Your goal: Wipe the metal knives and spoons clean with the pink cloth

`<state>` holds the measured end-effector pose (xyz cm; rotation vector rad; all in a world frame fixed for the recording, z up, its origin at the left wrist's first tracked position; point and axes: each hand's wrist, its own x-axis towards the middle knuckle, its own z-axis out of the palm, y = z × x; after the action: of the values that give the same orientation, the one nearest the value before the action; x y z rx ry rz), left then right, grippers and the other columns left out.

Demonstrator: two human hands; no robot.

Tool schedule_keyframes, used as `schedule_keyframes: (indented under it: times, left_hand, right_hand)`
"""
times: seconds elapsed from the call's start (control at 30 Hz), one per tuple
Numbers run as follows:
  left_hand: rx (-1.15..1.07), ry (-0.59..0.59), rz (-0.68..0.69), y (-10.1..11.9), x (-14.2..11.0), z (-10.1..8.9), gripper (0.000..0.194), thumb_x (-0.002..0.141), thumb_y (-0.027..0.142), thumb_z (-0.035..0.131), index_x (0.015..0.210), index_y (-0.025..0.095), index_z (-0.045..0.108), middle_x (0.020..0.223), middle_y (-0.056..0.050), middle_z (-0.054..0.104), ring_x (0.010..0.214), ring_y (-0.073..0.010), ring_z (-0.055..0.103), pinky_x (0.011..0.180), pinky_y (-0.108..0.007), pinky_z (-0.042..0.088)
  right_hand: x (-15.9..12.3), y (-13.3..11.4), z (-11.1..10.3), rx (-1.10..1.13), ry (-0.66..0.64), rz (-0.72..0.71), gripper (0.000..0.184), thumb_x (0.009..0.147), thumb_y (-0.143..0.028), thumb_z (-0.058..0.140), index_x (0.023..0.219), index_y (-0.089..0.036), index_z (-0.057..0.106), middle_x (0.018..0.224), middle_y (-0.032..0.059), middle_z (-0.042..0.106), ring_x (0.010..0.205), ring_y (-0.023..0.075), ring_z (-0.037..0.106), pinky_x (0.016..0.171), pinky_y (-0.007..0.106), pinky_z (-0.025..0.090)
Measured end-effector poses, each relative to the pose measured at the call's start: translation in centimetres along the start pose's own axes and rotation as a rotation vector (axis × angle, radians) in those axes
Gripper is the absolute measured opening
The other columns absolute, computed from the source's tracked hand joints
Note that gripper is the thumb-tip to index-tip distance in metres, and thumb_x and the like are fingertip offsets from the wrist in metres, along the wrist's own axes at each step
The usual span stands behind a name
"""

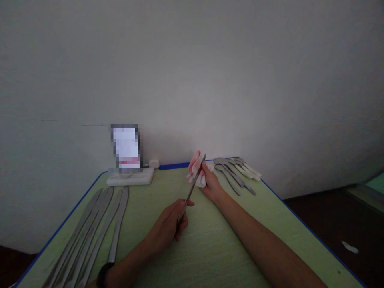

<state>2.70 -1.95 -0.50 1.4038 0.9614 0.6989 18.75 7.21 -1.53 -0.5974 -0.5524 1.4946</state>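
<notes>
My left hand (172, 220), with a dark band at the wrist, is closed round the handle of a metal table knife (192, 188). The knife slants up and to the right, its blade pointing away from me. At the blade end, my right hand (211, 182) grips a pink and white cloth (195, 168) that lies against the blade. Both hands are above the middle of the table. Several similar knives (99, 224) lie side by side at the left, partly hidden by my left forearm.
Several spoons and other cutlery (228, 174), some with white handles (249, 170), lie at the back right of the green table (210, 248). A phone (126, 148), its screen blurred, stands on a white base (132, 177) near the wall. A white plug-like block (154, 164) sits beside it.
</notes>
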Motion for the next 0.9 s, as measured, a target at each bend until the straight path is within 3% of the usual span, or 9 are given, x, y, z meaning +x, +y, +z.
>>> schedule_keyframes:
  times: [0.23,0.47,0.67,0.9]
  left_hand:
    - [0.1,0.021,0.057,-0.1,0.0,0.3,0.039,0.088,0.05,0.028,0.094,0.016,0.047,0.055,0.009,0.039,0.038,-0.0069,0.033,0.039,-0.02,0.029]
    - [0.049,0.115,-0.021,0.1,0.2,0.7,0.038,0.083,0.054,0.033,0.091,0.018,0.043,0.055,0.01,0.033,0.04,-0.0073,0.03,0.036,-0.019,0.025]
    - [0.117,0.178,-0.035,0.2,0.3,0.9,0.035,0.086,0.052,0.03,0.094,0.019,0.04,0.055,0.011,0.034,0.035,-0.0072,0.031,0.035,-0.02,0.024]
    - [0.172,0.171,-0.022,-0.2,0.5,0.7,0.027,0.086,0.046,0.036,0.09,0.02,0.039,0.059,0.009,0.036,0.038,-0.0071,0.033,0.037,-0.02,0.026]
  right_hand:
    - [0.0,-0.1,0.0,0.012,-0.019,0.057,0.016,0.083,-0.031,0.056,0.08,-0.017,0.06,0.064,0.0004,0.068,0.052,0.0148,0.061,0.064,0.033,0.054]
    - [-0.4,-0.1,0.3,-0.004,-0.081,0.134,0.021,0.084,-0.034,0.053,0.091,-0.016,0.061,0.071,0.003,0.071,0.066,0.0173,0.067,0.07,0.035,0.054]
    - [-1.0,0.3,0.4,-0.135,-0.22,0.15,0.027,0.072,-0.023,0.068,0.097,-0.015,0.061,0.078,0.004,0.071,0.074,0.0182,0.068,0.075,0.035,0.054]
    - [-1.1,0.0,0.3,-0.163,-0.171,0.185,0.017,0.072,-0.019,0.061,0.087,-0.012,0.062,0.072,0.0045,0.071,0.073,0.0195,0.068,0.075,0.035,0.054]
